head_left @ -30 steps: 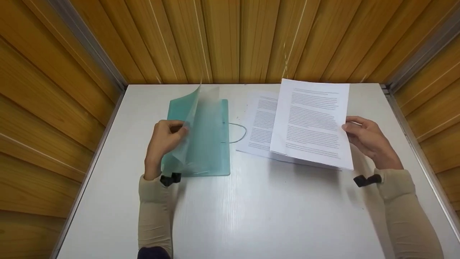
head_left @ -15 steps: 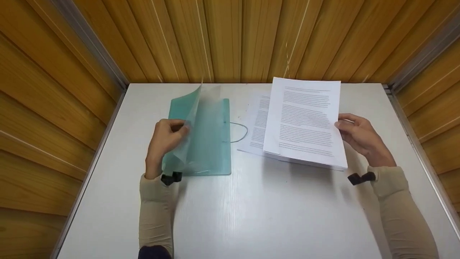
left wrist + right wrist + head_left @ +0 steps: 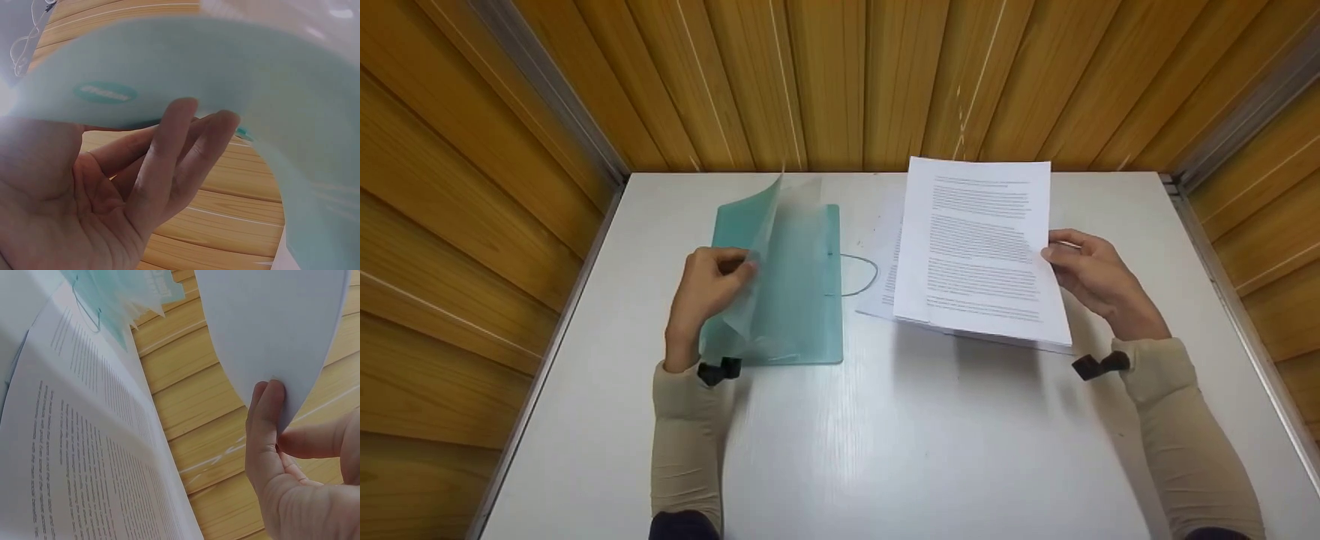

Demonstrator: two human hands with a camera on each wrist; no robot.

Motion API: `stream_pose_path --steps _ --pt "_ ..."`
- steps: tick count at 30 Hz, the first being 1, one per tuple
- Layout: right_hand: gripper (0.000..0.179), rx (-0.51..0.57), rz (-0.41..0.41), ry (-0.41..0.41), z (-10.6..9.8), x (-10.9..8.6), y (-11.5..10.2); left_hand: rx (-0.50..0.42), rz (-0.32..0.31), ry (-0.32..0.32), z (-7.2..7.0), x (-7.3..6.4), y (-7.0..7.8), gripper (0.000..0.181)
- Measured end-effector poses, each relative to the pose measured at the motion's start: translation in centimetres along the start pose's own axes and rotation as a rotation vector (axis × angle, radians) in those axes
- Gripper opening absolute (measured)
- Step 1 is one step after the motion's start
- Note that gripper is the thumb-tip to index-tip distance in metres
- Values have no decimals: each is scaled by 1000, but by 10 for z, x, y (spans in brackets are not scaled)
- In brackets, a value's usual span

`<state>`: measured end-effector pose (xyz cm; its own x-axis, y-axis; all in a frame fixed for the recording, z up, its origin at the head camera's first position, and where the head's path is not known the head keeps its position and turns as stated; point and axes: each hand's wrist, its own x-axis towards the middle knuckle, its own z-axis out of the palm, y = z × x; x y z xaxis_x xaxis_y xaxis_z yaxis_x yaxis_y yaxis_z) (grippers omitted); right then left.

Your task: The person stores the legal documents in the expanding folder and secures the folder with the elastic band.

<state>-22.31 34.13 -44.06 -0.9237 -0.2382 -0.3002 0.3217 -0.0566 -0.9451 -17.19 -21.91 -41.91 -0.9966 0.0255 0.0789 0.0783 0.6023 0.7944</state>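
A translucent green folder (image 3: 802, 315) lies on the left half of the table, its cover raised. My left hand (image 3: 709, 289) pinches the lifted cover and a clear sheet between thumb and fingers; in the left wrist view the bent cover (image 3: 169, 62) arches over the fingers. On the right, my right hand (image 3: 1091, 277) pinches the right edge of printed paper (image 3: 982, 255), held tilted above the table. Its plain back (image 3: 270, 326) faces the right wrist camera. Beneath it lies more printed paper (image 3: 84, 439), mostly hidden in the head view.
A thin elastic cord (image 3: 874, 274) loops from the folder's right edge toward the papers. The white table (image 3: 840, 442) meets wood-plank walls (image 3: 847, 82) at the back and sides. A black wrist mount (image 3: 1099, 366) sits on each sleeve.
My right hand has moved left with the held paper, nearer the folder, covering more of the paper below. The left hand and the raised cover have hardly moved.
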Motion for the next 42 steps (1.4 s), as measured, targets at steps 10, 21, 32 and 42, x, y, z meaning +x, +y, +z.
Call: stream_pose_path --steps 10,21,32,42 --pt "48 -7 1 -9 13 7 -1 -15 -5 -7 0 -1 -1 27" --pt "38 36 -32 -43 26 16 -2 2 -10 -3 -1 -2 -1 29" --pt "37 16 -46 -65 37 23 -4 5 -17 -13 1 -1 2 31" --pt "40 5 -38 -77 53 31 -3 -9 -28 -19 0 -3 4 31"
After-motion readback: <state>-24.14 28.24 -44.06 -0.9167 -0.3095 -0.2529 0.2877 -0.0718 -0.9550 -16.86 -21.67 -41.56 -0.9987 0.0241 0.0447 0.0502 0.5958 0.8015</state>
